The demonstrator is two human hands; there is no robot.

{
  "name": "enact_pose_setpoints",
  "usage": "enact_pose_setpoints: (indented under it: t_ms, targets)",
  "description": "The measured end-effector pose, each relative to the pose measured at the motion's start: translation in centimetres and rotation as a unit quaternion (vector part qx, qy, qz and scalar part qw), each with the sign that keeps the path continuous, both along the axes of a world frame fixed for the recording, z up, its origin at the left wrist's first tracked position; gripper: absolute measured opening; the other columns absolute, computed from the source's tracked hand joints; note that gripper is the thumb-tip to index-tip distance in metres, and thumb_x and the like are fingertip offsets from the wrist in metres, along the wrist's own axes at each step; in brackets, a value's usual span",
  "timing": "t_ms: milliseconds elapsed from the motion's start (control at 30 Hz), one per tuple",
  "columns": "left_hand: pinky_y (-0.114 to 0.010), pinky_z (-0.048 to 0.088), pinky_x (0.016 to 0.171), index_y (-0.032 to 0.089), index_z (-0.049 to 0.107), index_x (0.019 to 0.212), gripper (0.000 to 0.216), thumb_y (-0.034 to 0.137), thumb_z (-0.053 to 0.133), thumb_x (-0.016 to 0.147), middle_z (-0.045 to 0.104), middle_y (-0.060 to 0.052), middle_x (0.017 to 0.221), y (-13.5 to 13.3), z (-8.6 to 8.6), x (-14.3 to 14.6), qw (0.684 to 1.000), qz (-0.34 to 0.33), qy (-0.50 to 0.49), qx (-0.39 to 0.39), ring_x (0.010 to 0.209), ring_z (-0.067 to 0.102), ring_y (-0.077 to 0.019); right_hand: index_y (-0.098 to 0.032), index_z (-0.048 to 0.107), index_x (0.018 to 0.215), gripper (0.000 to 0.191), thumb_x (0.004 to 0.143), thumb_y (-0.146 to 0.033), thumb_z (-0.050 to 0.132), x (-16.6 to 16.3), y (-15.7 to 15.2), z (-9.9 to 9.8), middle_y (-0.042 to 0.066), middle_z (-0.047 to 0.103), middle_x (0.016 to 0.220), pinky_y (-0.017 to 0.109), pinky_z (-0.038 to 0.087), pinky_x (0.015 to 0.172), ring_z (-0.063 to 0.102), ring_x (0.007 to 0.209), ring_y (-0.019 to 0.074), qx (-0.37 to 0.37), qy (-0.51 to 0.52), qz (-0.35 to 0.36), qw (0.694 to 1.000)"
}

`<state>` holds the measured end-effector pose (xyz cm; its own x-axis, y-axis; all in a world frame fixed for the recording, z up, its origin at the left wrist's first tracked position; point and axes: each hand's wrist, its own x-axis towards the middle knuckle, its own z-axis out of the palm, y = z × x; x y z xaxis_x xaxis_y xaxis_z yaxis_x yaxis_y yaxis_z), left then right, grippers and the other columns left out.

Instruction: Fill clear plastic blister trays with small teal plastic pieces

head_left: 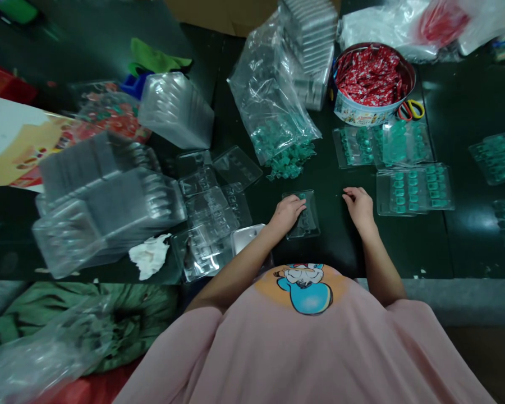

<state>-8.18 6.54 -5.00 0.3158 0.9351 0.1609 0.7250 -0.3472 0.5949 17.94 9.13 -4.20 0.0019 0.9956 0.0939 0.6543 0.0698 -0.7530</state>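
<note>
Left hand (287,213) palm-down, fingers loosely bent, pressing clear blister tray (310,223) near front edge of table (332,247). Right hand (359,206) curled beside tray; pinch unclear. Likely best: keep tray pinned flat, seat green pieces (290,160) squarely.

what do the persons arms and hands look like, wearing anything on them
Both the left hand and right hand are bare: no gloves, and no watch or bracelet shows. The forearms are uncovered; loose sleeves of a pink top end near the elbows.
</note>
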Motion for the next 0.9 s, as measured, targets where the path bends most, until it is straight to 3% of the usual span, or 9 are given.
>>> enact_pose_setpoints:
  t_ms: [367, 500, 567, 667, 767, 833, 900]
  targets:
    - [-0.033, 0.051, 0.083, 0.017, 0.072, 0.106, 0.024, 0.025, 0.069, 0.084, 0.070, -0.009, 0.093, -0.3, 2.3, 0.2, 0.996, 0.045, -0.064, -0.048, 0.088, 0.065, -0.0200, -0.018, 0.063, 0.079, 0.013, 0.088, -0.017, 0.054, -2.4, 1.2, 0.7, 0.010, 0.059, 0.085, 0.035, 0.041, 0.073, 0.053, 0.080, 0.0226, -0.041, -0.161, 0.066, 0.984]
    - [-0.032, 0.049, 0.082, 0.019, 0.074, 0.100, 0.019, 0.027, 0.066, 0.085, 0.071, -0.006, 0.090, -0.8, 4.0, 1.0, 0.972, 0.104, -0.186, -0.104, 0.086, 0.065, -0.0184, -0.019, 0.060, 0.082, 0.014, 0.091, -0.018, 0.049, -4.9, 0.3, 2.9, 0.008, 0.058, 0.086, 0.033, 0.042, 0.075, 0.054, 0.080, 0.0202, -0.021, -0.052, 0.136, 0.989]
    - [-0.028, 0.049, 0.075, 0.018, 0.075, 0.094, 0.019, 0.032, 0.066, 0.085, 0.071, -0.005, 0.086, -1.0, 4.8, 1.3, 0.920, 0.131, -0.306, -0.205, 0.080, 0.064, -0.0163, -0.021, 0.059, 0.084, 0.014, 0.093, -0.022, 0.048, -6.6, -0.6, 4.3, 0.005, 0.058, 0.086, 0.032, 0.044, 0.076, 0.055, 0.080, 0.0187, 0.003, 0.037, 0.184, 0.982]
    - [-0.022, 0.045, 0.063, 0.013, 0.074, 0.086, 0.025, 0.037, 0.073, 0.080, 0.069, -0.005, 0.078, -0.9, 5.7, 1.1, 0.773, 0.163, -0.495, -0.362, 0.068, 0.061, -0.0111, -0.022, 0.060, 0.085, 0.015, 0.094, -0.027, 0.048, -8.8, -1.6, 5.6, 0.004, 0.058, 0.086, 0.033, 0.047, 0.075, 0.056, 0.082, 0.0188, 0.043, 0.098, 0.193, 0.975]
    - [-0.017, 0.041, 0.056, 0.010, 0.070, 0.080, 0.023, 0.027, 0.083, 0.071, 0.065, -0.004, 0.072, -0.8, 6.4, -0.1, 0.642, 0.180, -0.602, -0.440, 0.063, 0.057, -0.0067, -0.023, 0.064, 0.088, 0.018, 0.094, -0.028, 0.048, -10.4, -1.8, 5.9, 0.007, 0.060, 0.089, 0.037, 0.049, 0.080, 0.057, 0.087, 0.0212, 0.101, 0.099, 0.197, 0.970]
    - [-0.015, 0.040, 0.053, 0.010, 0.068, 0.077, 0.020, 0.021, 0.083, 0.070, 0.062, -0.002, 0.068, -0.8, 6.9, -1.1, 0.590, 0.183, -0.632, -0.468, 0.060, 0.055, -0.0054, -0.023, 0.068, 0.092, 0.020, 0.094, -0.028, 0.049, -11.3, -1.6, 5.8, 0.009, 0.062, 0.091, 0.041, 0.050, 0.082, 0.058, 0.090, 0.0230, 0.131, 0.086, 0.211, 0.965]
    - [-0.015, 0.040, 0.053, 0.010, 0.066, 0.076, 0.018, 0.019, 0.081, 0.072, 0.061, -0.001, 0.066, -0.7, 7.5, -2.2, 0.576, 0.178, -0.641, -0.475, 0.059, 0.055, -0.0050, -0.025, 0.070, 0.102, 0.023, 0.093, -0.027, 0.049, -12.1, -1.5, 5.7, 0.010, 0.064, 0.095, 0.044, 0.050, 0.084, 0.058, 0.092, 0.0246, 0.149, 0.073, 0.234, 0.958]
